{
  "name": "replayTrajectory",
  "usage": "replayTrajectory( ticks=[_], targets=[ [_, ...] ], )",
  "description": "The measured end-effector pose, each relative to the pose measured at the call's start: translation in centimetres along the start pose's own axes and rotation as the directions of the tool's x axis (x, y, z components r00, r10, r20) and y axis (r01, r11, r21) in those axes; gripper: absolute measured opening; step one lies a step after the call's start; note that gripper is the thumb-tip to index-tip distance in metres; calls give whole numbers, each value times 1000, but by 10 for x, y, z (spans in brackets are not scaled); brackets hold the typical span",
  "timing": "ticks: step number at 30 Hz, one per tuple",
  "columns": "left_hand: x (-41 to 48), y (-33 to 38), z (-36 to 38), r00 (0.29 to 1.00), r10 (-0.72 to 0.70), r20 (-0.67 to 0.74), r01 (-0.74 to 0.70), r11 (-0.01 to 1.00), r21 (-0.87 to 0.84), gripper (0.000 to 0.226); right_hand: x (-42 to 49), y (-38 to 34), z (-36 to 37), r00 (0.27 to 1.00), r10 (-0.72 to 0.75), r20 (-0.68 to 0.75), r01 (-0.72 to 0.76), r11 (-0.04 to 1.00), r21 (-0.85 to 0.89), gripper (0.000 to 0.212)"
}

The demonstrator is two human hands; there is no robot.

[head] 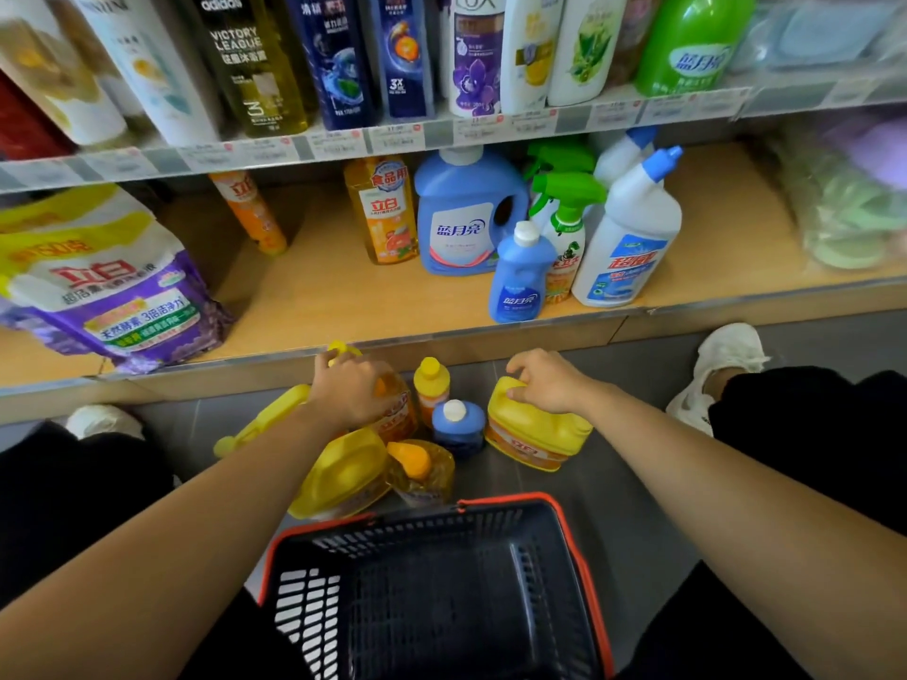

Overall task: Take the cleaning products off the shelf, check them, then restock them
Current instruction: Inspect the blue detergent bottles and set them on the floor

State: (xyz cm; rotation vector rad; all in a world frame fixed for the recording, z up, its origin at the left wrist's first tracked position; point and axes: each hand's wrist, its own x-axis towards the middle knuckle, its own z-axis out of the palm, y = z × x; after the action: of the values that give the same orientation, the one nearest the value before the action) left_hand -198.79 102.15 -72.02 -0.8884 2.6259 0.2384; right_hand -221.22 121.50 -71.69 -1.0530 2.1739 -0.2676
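Note:
Several yellow and orange detergent bottles stand and lie on the grey floor below the bottom shelf (343,306). My left hand (351,392) grips an orange bottle with a yellow cap (400,417). My right hand (547,385) grips the handle of a squat yellow jug (535,434). Between them stand a small orange bottle (431,382) and a small blue bottle with a white cap (459,427). Another yellow jug (343,473) and an orange-capped bottle (419,466) lie nearer me.
A black basket with an orange rim (441,591) sits on the floor by my knees. On the bottom shelf stand blue detergent bottles (466,213), a green spray bottle (564,228), a white toilet cleaner (633,228) and a purple-and-yellow powder bag (108,287). Shampoo bottles fill the upper shelf.

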Motion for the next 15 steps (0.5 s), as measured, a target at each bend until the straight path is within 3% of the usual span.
replayTrajectory(
  ticks=[2, 3, 5, 7, 8, 10, 15],
  targets=[
    [-1, -4, 2, 999, 34, 35, -33, 999, -32, 47, 7, -9, -11, 997, 12, -80, -9, 999, 35, 45],
    [-2, -6, 2, 998, 49, 46, -47, 998, -50, 47, 10, -14, -20, 980, 7, -199, 9, 997, 80, 47],
    [-5, -9, 0, 997, 71, 44, -68, 996, -61, 50, 18, -27, -40, 861, 8, -508, 81, 985, 153, 47],
    [-9, -11, -2, 996, 86, 33, -84, 994, -74, 51, 26, -39, -61, 718, 30, -696, 151, 969, 198, 51],
    [-11, -11, -4, 995, 96, 24, -94, 992, -82, 51, 30, -44, -69, 688, 42, -724, 161, 965, 209, 57],
    [-16, -12, -9, 994, 106, -4, -106, 987, -117, 49, 39, -51, -80, 696, 51, -716, 134, 971, 199, 60],
    [-26, -8, -29, 993, 47, -109, -82, 932, -352, 32, 54, -59, -93, 694, 61, -717, 56, 989, 139, 28]
  ],
)
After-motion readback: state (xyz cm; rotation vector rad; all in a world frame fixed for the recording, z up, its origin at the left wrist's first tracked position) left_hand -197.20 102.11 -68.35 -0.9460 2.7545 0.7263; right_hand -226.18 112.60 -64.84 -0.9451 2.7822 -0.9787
